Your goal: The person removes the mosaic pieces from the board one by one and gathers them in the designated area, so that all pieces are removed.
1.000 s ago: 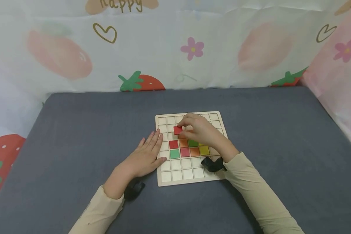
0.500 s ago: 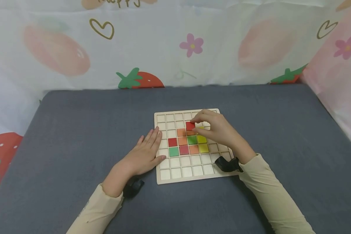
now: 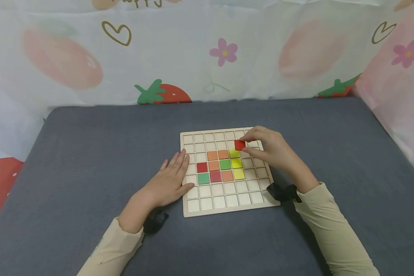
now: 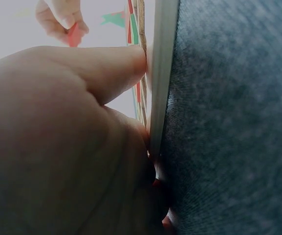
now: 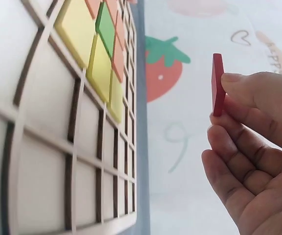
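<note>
A pale wooden grid board (image 3: 227, 210) lies on the table. My left hand (image 3: 167, 182) rests on its left edge, fingers straight and thumb spread over the rim. Between thumb and fingertips my right hand (image 3: 276, 150) pinches a thin square red tile (image 3: 239, 145). The right wrist view shows that red tile (image 5: 218, 85) edge-on, raised off the board. Below it in the head view sits a yellow tile (image 3: 234, 153), partly covered. Other tiles fill middle cells: a green one (image 3: 225, 165), a red one (image 3: 201, 167), a teal one (image 3: 203, 178), a crimson one (image 3: 215, 176), and several orange ones (image 3: 214, 166).
Grey cloth (image 3: 107, 153) covers the table around the board. A white curtain (image 3: 255, 69) printed with strawberries and flowers hangs behind its far edge. A black wrist camera (image 3: 155, 221) sits under the left wrist, another black camera (image 3: 283, 192) by the right.
The right hand has carried the red tile rightward across the board, from above its left columns to near the yellow column. Orange tiles it covered now show. The left hand has stayed on the edge.
</note>
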### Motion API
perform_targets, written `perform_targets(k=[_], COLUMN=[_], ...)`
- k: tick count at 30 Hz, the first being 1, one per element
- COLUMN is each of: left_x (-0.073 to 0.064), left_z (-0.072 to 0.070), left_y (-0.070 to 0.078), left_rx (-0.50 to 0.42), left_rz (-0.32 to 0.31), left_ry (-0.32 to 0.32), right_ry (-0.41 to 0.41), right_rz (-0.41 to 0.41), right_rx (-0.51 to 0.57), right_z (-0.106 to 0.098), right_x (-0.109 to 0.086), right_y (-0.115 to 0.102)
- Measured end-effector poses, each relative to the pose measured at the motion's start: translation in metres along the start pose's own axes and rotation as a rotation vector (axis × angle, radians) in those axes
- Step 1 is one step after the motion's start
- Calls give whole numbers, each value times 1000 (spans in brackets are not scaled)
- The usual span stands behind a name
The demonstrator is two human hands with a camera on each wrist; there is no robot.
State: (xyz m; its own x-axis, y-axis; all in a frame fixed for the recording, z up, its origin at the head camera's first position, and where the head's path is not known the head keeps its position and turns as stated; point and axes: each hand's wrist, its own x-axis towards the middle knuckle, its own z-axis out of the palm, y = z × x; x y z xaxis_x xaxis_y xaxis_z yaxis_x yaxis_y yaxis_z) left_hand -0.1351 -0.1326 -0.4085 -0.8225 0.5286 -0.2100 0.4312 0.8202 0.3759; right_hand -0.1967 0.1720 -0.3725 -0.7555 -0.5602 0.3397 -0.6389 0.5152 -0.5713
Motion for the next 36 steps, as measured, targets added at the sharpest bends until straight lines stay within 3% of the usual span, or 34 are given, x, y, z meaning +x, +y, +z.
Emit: perform_targets(k=[16, 36], left_x=[0, 1], left_z=[-1, 1], left_y=[1, 1], left_rx=[6, 8], left_rz=[-9, -16], left_ry=[0, 6], right_ry=[7, -30], right_rz=[18, 99], right_rx=[-32, -69], right_z=[-14, -27], right_x=[-11, -17], right_y=[15, 32])
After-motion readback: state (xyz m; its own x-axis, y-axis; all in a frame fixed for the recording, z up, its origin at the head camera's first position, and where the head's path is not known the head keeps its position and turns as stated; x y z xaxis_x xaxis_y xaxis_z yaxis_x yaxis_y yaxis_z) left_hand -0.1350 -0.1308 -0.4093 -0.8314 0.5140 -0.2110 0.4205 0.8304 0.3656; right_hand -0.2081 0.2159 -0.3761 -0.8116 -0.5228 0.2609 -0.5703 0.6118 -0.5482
